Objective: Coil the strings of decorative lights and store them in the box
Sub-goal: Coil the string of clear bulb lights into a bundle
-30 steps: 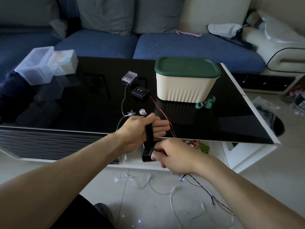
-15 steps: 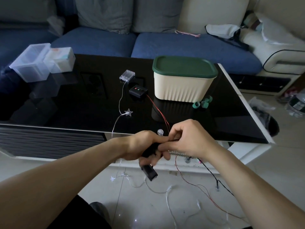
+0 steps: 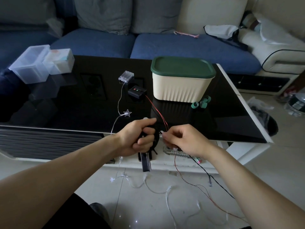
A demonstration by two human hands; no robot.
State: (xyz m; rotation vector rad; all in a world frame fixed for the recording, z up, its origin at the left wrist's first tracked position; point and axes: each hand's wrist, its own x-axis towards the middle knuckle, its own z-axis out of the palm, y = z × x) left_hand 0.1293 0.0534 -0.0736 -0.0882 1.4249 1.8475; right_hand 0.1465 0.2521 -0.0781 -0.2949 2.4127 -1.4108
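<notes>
Right hand [image 3: 184,140] shifted right of black-wire coil [image 3: 152,138].

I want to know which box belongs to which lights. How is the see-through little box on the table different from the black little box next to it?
The clear battery box is see-through, while the black battery box is solid black with a red and a green dot on top. A pale clear wire with a star light runs from the clear one; thin red wires run from the black one. Both are small and lie on the black table.
</notes>
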